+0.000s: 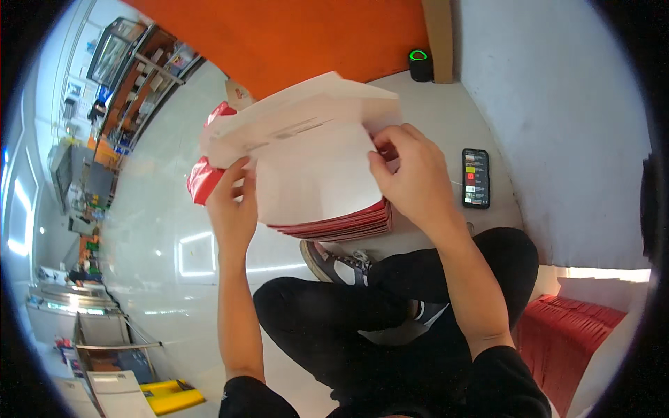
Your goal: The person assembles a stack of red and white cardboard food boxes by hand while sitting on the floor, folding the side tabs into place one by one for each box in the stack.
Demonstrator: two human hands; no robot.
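In front of me, a partly folded cardboard box, white inside and red outside, lies open on a stack of red-edged cardboard blanks. Its far panel stands raised and tilted, with creases across it. My left hand has its fingers curled on the left side, beside a glossy red folded flap. On the right side, my right hand grips the edge of a side flap, thumb on the near side. Some fingertips of both hands are hidden behind the cardboard.
A phone with a lit screen lies on the floor to the right. A black cylindrical speaker stands by the orange panel. At lower right is another stack of red cardboard. My shoe is close to the nearer stack.
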